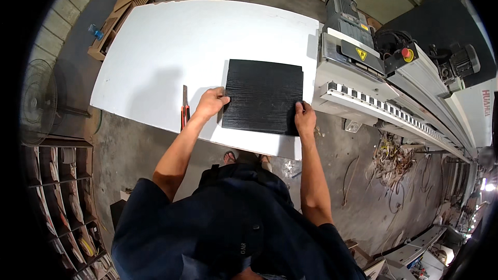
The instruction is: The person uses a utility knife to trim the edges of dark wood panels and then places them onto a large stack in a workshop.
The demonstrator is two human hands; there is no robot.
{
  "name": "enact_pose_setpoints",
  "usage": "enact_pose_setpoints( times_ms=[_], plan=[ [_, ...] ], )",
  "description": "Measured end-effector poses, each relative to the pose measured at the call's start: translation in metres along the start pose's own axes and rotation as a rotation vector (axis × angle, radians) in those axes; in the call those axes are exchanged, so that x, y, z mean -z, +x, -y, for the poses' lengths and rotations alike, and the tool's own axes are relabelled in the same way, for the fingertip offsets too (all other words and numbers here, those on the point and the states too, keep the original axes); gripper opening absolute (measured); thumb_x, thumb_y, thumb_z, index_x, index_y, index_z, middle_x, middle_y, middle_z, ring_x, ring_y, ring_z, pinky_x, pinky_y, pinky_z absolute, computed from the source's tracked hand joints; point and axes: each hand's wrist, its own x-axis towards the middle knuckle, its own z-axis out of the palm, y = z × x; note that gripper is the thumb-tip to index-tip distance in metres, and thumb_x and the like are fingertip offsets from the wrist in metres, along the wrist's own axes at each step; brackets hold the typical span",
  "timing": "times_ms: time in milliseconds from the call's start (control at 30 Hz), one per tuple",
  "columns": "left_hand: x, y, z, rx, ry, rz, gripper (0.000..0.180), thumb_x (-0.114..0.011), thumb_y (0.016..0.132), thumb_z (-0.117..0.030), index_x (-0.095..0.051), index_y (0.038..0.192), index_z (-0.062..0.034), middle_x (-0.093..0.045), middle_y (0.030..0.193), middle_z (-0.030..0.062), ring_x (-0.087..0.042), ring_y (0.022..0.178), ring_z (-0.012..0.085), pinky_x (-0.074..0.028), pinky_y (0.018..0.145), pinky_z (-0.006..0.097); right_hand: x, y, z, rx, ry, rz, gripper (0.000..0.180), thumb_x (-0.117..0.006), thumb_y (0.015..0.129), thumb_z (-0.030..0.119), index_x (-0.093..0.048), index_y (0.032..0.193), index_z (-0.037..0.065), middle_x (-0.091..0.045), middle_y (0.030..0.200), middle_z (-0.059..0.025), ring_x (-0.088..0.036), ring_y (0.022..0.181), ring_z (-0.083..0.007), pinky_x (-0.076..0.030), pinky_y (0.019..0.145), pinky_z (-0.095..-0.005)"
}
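A black, square panel with fine ridges across it (264, 96) lies over the white tabletop (207, 31), near its front right corner. Whether it is one piece or a stack, I cannot tell. My left hand (211, 102) pinches its left edge, thumb on top. At the opposite edge, my right hand (305, 116) grips the lower right side, fingers closed around it. To the left of my left hand lies a cutter (185, 108) with a grey blade-like upper part and a red and black handle.
Close to the table's right side stands a machine with a motor (342, 10), a toothed rail (384, 109) and a red button (407, 53). A fan (39, 96) and a shelf rack (62, 197) are at left. Scrap strips (391, 158) litter the floor at right.
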Motion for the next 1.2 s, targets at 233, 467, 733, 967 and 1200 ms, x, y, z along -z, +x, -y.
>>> enact_pose_setpoints(
  times_ms=[233, 467, 733, 967, 1200],
  plan=[
    [-0.025, 0.023, -0.013, 0.278, -0.408, 0.020, 0.032, -0.068, 0.082, -0.010, -0.062, 0.105, 0.0114, -0.068, 0.091, 0.0187, -0.065, 0.081, 0.0240, -0.051, 0.075, 0.032, -0.006, 0.008, -0.014, 0.037, 0.059, -0.025, 0.045, -0.061, 0.086, 0.035, -0.064, 0.110, -0.003, -0.066, 0.095, -0.0245, -0.063, 0.094, -0.0407, -0.049, 0.083, -0.0423],
    [-0.034, -0.015, -0.030, 0.287, -0.258, 0.124, 0.024, -0.071, 0.078, -0.007, -0.067, 0.097, 0.0076, -0.069, 0.088, 0.0148, -0.064, 0.074, 0.0204, -0.051, 0.070, 0.032, 0.027, -0.052, -0.034, -0.124, 0.051, 0.057, 0.042, -0.066, 0.081, 0.030, -0.064, 0.105, -0.004, -0.067, 0.093, -0.0222, -0.066, 0.087, -0.0332, -0.049, 0.079, -0.0383],
    [-0.070, -0.054, -0.046, 0.129, 0.043, 0.350, 0.032, -0.075, 0.071, -0.016, -0.067, 0.097, 0.0017, -0.064, 0.102, 0.0219, -0.063, 0.094, 0.0309, -0.049, 0.084, 0.036, 0.044, -0.106, -0.083, -0.633, 0.310, -0.118, 0.073, -0.065, 0.083, 0.054, -0.058, 0.107, -0.015, -0.065, 0.098, -0.0220, -0.062, 0.090, -0.0269, -0.048, 0.082, -0.0360],
    [-0.083, -0.028, -0.056, 0.249, -0.481, 0.459, 0.046, -0.073, 0.073, -0.007, -0.055, 0.113, 0.0076, -0.065, 0.105, 0.0180, -0.063, 0.097, 0.0262, -0.050, 0.085, 0.034, 0.047, -0.124, -0.080, -0.445, 0.487, -0.111, 0.064, -0.066, 0.084, 0.049, -0.060, 0.102, -0.013, -0.065, 0.090, -0.0164, -0.059, 0.083, -0.0200, -0.048, 0.076, -0.0335],
    [-0.029, -0.035, -0.096, -0.039, -0.759, 0.468, 0.062, -0.069, 0.075, 0.003, -0.043, 0.130, 0.0024, -0.059, 0.115, 0.0098, -0.056, 0.107, 0.0194, -0.046, 0.096, 0.033, 0.083, -0.095, -0.038, 0.085, 0.581, -0.109, 0.033, -0.065, 0.087, 0.024, -0.061, 0.105, -0.004, -0.066, 0.093, -0.0066, -0.058, 0.086, -0.0140, -0.047, 0.080, -0.0295]
  ],
)
